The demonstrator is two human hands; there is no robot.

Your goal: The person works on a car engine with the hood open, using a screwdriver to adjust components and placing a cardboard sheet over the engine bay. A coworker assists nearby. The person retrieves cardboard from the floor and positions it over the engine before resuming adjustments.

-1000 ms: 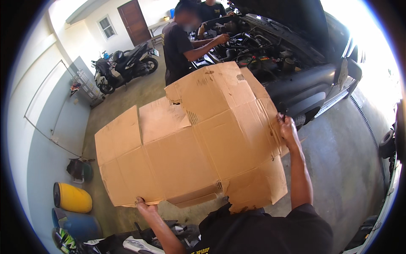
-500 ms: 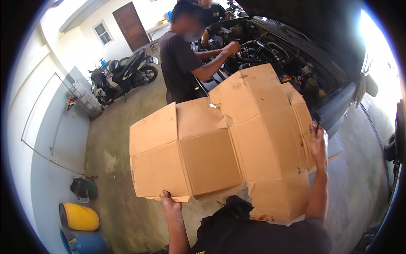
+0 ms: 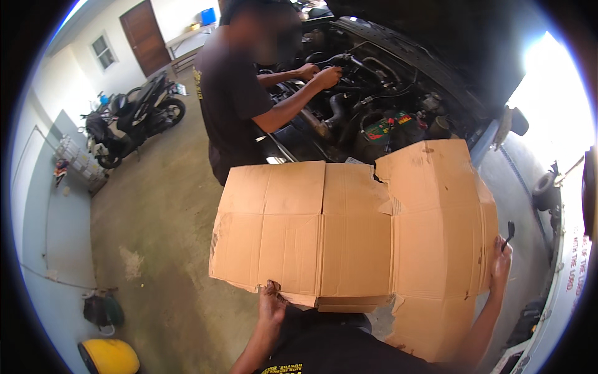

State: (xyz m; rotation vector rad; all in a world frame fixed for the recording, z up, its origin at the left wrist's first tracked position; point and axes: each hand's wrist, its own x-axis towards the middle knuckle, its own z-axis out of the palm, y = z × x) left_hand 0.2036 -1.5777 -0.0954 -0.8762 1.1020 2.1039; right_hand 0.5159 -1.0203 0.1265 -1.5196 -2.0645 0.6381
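Note:
A large, creased, flattened cardboard sheet with torn edges spans the lower middle of the view, in front of the open engine bay. My left hand grips its lower left edge, thumb on top. My right hand is closed on its right edge and also has a small black object sticking up from it, too small to name. Beyond the cardboard, a co-worker in a dark shirt leans over the engine, both hands on parts there.
A dark car hood is raised at upper right. A scooter stands at left on the concrete floor, along with a yellow drum near the lower left wall. A table is by the back door. A tire is at right.
The cardboard has moved rightward in the view and lies flatter, with both my hands still on it. The co-worker appears larger and closer; the view has shifted toward the engine bay.

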